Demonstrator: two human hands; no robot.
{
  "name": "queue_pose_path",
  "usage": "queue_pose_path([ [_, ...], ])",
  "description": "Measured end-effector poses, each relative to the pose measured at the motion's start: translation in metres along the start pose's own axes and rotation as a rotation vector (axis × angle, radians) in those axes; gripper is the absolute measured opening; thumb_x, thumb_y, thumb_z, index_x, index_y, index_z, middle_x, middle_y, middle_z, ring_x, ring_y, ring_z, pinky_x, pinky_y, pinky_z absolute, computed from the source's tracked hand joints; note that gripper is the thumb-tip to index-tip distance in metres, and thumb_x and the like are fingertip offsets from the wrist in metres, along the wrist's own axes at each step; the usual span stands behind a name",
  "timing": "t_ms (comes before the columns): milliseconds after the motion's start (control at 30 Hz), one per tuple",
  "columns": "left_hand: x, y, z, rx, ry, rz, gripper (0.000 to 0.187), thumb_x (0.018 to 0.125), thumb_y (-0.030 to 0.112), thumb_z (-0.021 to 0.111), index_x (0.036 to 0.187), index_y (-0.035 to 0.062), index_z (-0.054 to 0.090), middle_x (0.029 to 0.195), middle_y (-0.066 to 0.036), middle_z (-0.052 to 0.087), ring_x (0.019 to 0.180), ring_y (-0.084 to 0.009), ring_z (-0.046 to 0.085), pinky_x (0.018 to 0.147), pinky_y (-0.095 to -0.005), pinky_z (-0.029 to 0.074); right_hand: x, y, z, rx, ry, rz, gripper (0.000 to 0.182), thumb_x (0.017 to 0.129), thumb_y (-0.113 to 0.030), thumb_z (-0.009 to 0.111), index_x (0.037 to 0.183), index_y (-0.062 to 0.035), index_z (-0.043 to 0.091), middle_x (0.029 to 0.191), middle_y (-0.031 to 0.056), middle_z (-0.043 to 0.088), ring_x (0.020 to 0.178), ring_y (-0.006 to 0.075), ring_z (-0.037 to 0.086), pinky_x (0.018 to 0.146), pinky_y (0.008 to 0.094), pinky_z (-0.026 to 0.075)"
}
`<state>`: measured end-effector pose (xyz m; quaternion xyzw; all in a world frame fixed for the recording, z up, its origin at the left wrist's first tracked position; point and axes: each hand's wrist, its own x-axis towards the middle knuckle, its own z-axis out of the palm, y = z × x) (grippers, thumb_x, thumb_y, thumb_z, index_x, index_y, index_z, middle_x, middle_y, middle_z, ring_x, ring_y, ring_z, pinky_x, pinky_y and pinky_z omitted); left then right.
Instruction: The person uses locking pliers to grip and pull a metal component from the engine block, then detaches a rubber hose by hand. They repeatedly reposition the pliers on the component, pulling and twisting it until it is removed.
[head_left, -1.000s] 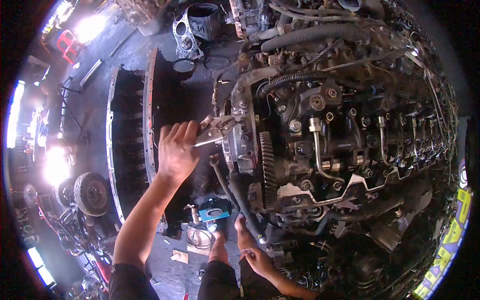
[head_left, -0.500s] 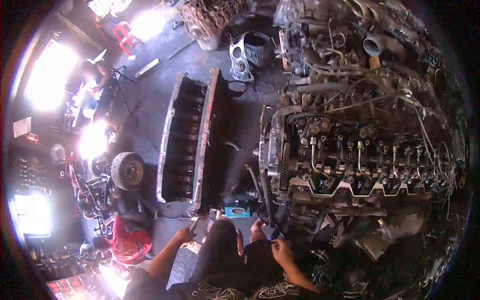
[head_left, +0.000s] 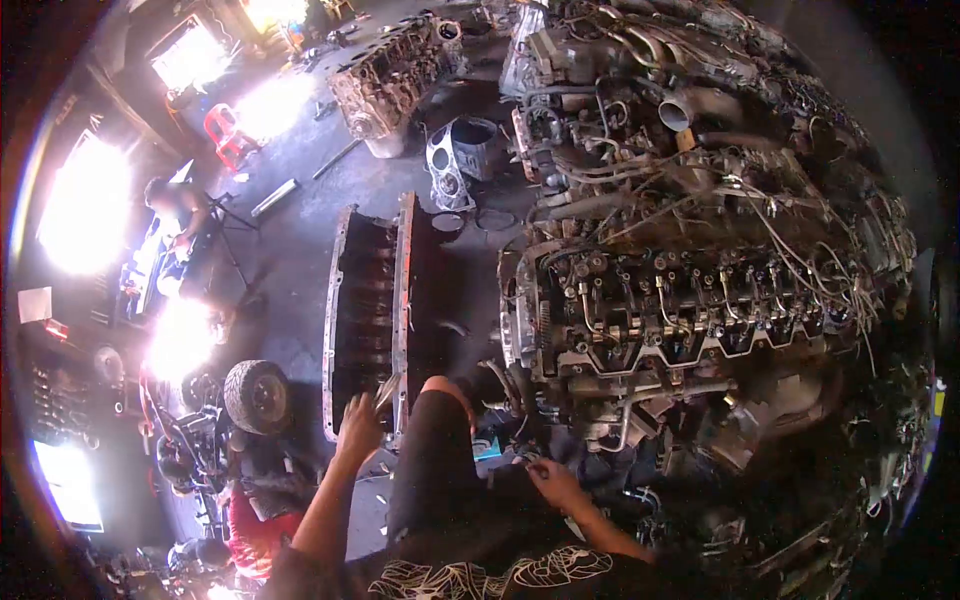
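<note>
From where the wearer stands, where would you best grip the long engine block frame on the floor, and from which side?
Grip the engine block frame by its long, pale right rail, probably from the right, beside the left hand. That raised edge is exposed and straight; the dark middle is recessed and offers no hold.

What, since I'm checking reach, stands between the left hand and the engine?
The person's own raised knee sits between the left hand, which holds a tool, and the engine.
</note>
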<state>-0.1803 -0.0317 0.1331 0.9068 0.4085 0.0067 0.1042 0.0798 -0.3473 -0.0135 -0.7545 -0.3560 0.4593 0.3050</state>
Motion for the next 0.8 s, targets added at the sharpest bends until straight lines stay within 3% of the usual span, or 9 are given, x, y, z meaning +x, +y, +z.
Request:
queue_pose_path([
  [100, 0.059, 0.050, -0.022, -0.104, 0.044, 0.032, 0.039, 0.079, 0.009, 0.060, 0.117, 0.0029, 0.054, 0.110, -0.022, 0.053, 0.105, -0.0414, 0.051, 0.091, -0.0487, 0.043, 0.041, -0.099, 0.000, 0.397, -0.099, -0.156, 0.034, 0.097, -0.025, 0.060, 0.123, -0.0027, 0.061, 0.114, 0.0109, 0.067, 0.106, 0.0202, 0.063, 0.090, 0.0338, 0.049],
  [233, 0.117, 0.093, -0.023, -0.032, 0.047, 0.233, 0.059, 0.072, 0.015, 0.072, 0.127, 0.0055, 0.051, 0.118, -0.019, 0.052, 0.114, -0.0376, 0.050, 0.094, -0.0468, 0.043, 0.131, -0.184, 0.031, 1.121, -0.119, -0.215, 0.040, 0.097, -0.023, 0.060, 0.132, -0.0058, 0.050, 0.120, 0.0154, 0.060, 0.105, 0.0216, 0.060, 0.083, 0.0373, 0.051],
  [300, 0.146, 0.096, -0.012, 0.014, -0.001, 0.341, 0.069, 0.071, 0.019, 0.074, 0.133, 0.0057, 0.046, 0.122, -0.021, 0.049, 0.119, -0.0390, 0.047, 0.098, -0.0477, 0.042, 0.181, -0.165, 0.060, 0.775, 0.217, -0.215, 0.041, 0.097, -0.027, 0.060, 0.130, -0.0043, 0.051, 0.119, 0.0165, 0.060, 0.106, 0.0212, 0.059, 0.082, 0.0362, 0.051],
  [367, 0.179, 0.088, -0.014, -0.054, -0.148, 0.422, 0.077, 0.072, 0.024, 0.075, 0.138, 0.0053, 0.041, 0.127, -0.026, 0.045, 0.123, -0.0438, 0.043, 0.102, -0.0493, 0.039, 0.199, -0.208, 0.029, 0.771, 0.406, 0.108, 0.046, 0.094, -0.037, 0.062, 0.124, -0.0028, 0.055, 0.109, 0.0161, 0.063, 0.095, 0.0216, 0.062, 0.079, 0.0354, 0.050],
  [433, 0.228, 0.074, -0.013, -0.172, -0.365, 0.492, 0.086, 0.072, 0.028, 0.077, 0.144, 0.0046, 0.034, 0.134, -0.037, 0.039, 0.127, -0.0522, 0.039, 0.108, -0.0517, 0.035, 0.233, -0.217, 0.010, 0.840, 0.465, 0.078, 0.039, 0.094, -0.037, 0.063, 0.114, -0.0032, 0.060, 0.097, 0.0068, 0.063, 0.084, 0.0134, 0.059, 0.070, 0.0300, 0.048],
  [500, 0.278, 0.041, 0.005, -0.308, -0.511, 0.517, 0.066, 0.080, 0.027, 0.072, 0.135, 0.0026, 0.046, 0.127, -0.030, 0.051, 0.118, -0.0475, 0.050, 0.100, -0.0506, 0.043, 0.253, -0.230, -0.007, 0.897, 0.426, 0.149, 0.036, 0.094, -0.036, 0.064, 0.109, -0.0042, 0.064, 0.094, 0.0017, 0.065, 0.081, 0.0096, 0.060, 0.064, 0.0275, 0.048],
  [600, 0.336, 0.025, 0.020, -0.286, -0.553, 0.594, 0.041, 0.088, 0.026, 0.065, 0.120, 0.0018, 0.059, 0.110, -0.023, 0.062, 0.103, -0.0409, 0.060, 0.092, -0.0475, 0.048, 0.303, -0.197, 0.019, 0.929, 0.406, 0.175, 0.044, 0.088, -0.043, 0.068, 0.105, -0.0033, 0.063, 0.087, 0.0066, 0.067, 0.070, 0.0143, 0.061, 0.059, 0.0311, 0.047],
  [700, 0.369, 0.023, 0.047, -0.213, -0.641, 0.831, 0.042, 0.090, 0.029, 0.064, 0.123, 0.0034, 0.058, 0.116, -0.025, 0.061, 0.111, -0.0379, 0.060, 0.096, -0.0446, 0.047, 0.294, -0.216, 0.013, 1.073, 0.467, 0.243, 0.039, 0.090, -0.036, 0.068, 0.111, -0.0033, 0.063, 0.101, 0.0062, 0.066, 0.085, 0.0149, 0.062, 0.073, 0.0313, 0.050],
  [800, 0.350, 0.033, 0.053, -0.449, -0.900, 0.626, 0.033, 0.092, 0.027, 0.059, 0.117, 0.0074, 0.057, 0.108, -0.022, 0.063, 0.109, -0.0349, 0.060, 0.096, -0.0472, 0.042, 0.270, -0.214, 0.029, 1.122, 0.574, 0.242, 0.039, 0.092, -0.034, 0.067, 0.118, -0.0057, 0.062, 0.109, 0.0068, 0.065, 0.103, 0.0171, 0.060, 0.089, 0.0330, 0.049],
])
